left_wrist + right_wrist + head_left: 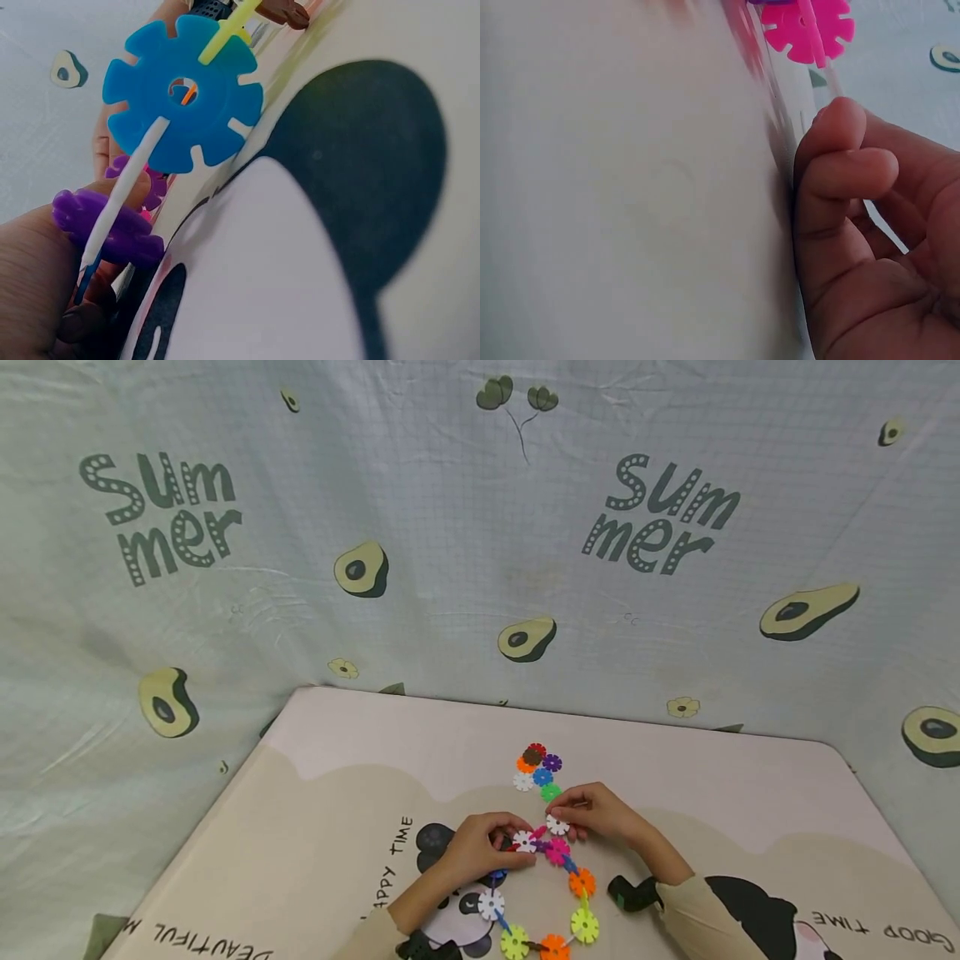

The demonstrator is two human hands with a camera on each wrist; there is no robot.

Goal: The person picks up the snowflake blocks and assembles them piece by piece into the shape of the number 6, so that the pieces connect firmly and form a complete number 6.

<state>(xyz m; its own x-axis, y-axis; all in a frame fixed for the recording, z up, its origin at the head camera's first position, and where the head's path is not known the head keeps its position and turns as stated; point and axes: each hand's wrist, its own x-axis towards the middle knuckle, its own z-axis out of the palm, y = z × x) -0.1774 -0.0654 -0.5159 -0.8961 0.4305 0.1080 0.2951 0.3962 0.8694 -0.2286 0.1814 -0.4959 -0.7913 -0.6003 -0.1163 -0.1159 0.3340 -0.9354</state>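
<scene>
A ring of linked, notched plastic snowflake discs (pixel 583 925) in mixed colours lies on the printed mat. My left hand (pixel 483 847) grips the ring at its far left, thumb and fingers around a white disc (pixel 524 842). In the left wrist view, a purple disc (pixel 112 229) sits by the left thumb, with a blue disc (pixel 184 94) beyond it. My right hand (pixel 596 810) pinches another white disc (pixel 557 825) at the ring's far side. The right wrist view shows a pink disc (pixel 810 30) just past its fingertips; the fingers hide most of the white disc.
Behind the hands lies a small group of loose discs, including a purple disc (pixel 552 762), a blue disc (pixel 543 777) and a green disc (pixel 551 792). The mat (pixel 337 827) carries panda prints and lettering. An avocado-patterned curtain (pixel 450 527) hangs behind and at the sides.
</scene>
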